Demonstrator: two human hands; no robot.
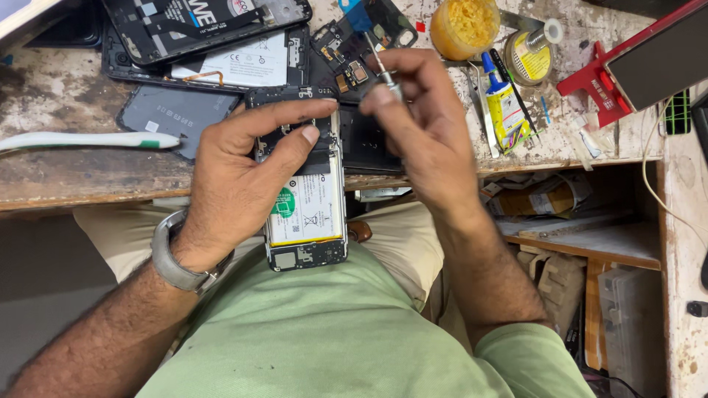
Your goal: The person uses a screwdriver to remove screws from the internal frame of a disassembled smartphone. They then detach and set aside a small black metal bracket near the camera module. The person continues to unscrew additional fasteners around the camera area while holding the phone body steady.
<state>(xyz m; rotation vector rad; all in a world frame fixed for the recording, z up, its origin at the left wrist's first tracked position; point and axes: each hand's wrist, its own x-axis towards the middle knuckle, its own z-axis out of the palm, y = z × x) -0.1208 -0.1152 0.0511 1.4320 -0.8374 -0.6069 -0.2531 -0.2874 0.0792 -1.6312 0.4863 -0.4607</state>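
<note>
Nearest the camera was the person's pale green shirt point(332, 332), with both forearms rising from it toward a worn, paint-flecked wooden workbench point(66, 96). The left hand point(236, 169), a grey metal watch point(173, 258) on its wrist, was closed around the upper part of one opened black smartphone with its back cover off and a white battery exposed point(308, 210), thumb and forefinger lying across the upper frame. The phone lay over the bench edge and the lap; its long axis ran nearly straight away from the body, the bottom end toward the shirt and the camera end toward the bench. The right hand point(424, 125) pinched one slim metal screwdriver with a blue handle top point(372, 48) between thumb and fingertips; the tool stood tilted, its handle away from the body. Whether its tip touched the phone could not be told.

On the bench lay at least three further dismantled phone bodies or back panels point(221, 44), one white pen-like tool point(81, 140), one round tub of yellow paste point(464, 26), one spool of solder wire point(531, 55), one small glue tube with a blue cap point(504, 103) and one red clamp holding a dark screen point(649, 63).
</note>
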